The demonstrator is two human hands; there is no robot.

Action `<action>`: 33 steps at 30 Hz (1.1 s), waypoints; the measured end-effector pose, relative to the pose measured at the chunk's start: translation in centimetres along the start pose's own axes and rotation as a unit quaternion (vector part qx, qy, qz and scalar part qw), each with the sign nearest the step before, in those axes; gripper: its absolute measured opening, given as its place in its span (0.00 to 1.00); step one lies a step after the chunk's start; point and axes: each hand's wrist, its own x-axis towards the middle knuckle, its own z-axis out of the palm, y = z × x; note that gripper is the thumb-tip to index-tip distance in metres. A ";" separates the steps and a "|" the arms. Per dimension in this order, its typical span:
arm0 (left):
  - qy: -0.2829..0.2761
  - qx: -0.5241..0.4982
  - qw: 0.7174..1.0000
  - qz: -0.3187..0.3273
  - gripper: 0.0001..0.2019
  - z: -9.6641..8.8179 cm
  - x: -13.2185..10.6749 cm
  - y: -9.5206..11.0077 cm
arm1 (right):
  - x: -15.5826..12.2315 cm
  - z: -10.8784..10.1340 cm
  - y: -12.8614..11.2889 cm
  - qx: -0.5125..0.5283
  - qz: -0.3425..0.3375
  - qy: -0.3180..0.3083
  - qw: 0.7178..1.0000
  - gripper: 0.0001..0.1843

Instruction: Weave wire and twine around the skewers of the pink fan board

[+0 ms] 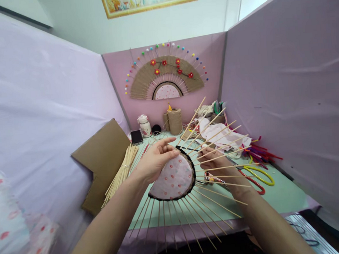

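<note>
My left hand (160, 157) grips the upper corner of a half-round fan base (173, 181), its thumb on the front face. The base is covered in pink cloth with red dots. Black cord (194, 172) runs along its curved edge, and thin bamboo sticks (183, 227) fan out from there. My right hand (211, 157) is behind the right-hand sticks, fingers pinched together. A dark length of the cord stretches from the base's upper corner to these fingertips, which are partly hidden by sticks.
A finished fan (142, 80) hangs on the back panel. Around the table lie a bundle of sticks (125, 161), cardboard (104, 155), a twine roll (175, 121), a white bottle (144, 127), pink cloth (223, 134), scissors with red and yellow handles (259, 174) and pipe cleaners (259, 153).
</note>
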 end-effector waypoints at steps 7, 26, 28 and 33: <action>0.015 -0.035 0.999 0.018 0.29 0.2 -0.4 -0.4 | -0.5 0.2 0.1 0.003 0.011 0.017 1.000 0.19; 0.073 -0.002 0.991 0.108 0.35 -0.2 -1.5 4.8 | -0.3 0.7 1.4 -0.062 0.021 -0.017 0.998 0.16; 0.087 0.034 0.985 0.146 0.33 -0.5 -1.4 6.2 | -0.4 1.5 1.6 -0.092 0.014 -0.041 0.995 0.14; 0.135 0.106 0.964 0.203 0.27 -1.8 -1.5 8.4 | -0.9 3.4 2.7 -0.206 0.005 -0.076 0.976 0.14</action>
